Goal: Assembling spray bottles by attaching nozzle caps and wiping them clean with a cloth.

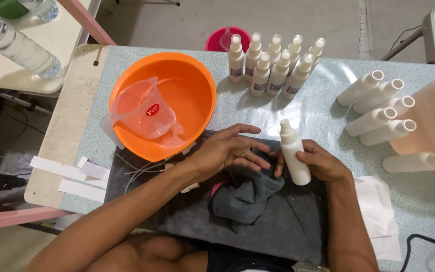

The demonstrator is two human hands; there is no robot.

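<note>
My right hand (319, 162) grips a white spray bottle (293, 151) upright over a dark grey mat (288, 221). My left hand (230, 150) hovers just left of the bottle with fingers spread, its fingertips near a crumpled grey cloth (245, 199) that lies on the mat. Nothing is held in the left hand.
An orange basin (197, 95) holding a clear measuring jug (144, 108) sits at the left. Several capped white spray bottles (273, 63) stand at the back. Several uncapped white bottles (378, 108) lie at the right beside a large peach container (429, 121). White label strips (71, 174) lie at the left edge.
</note>
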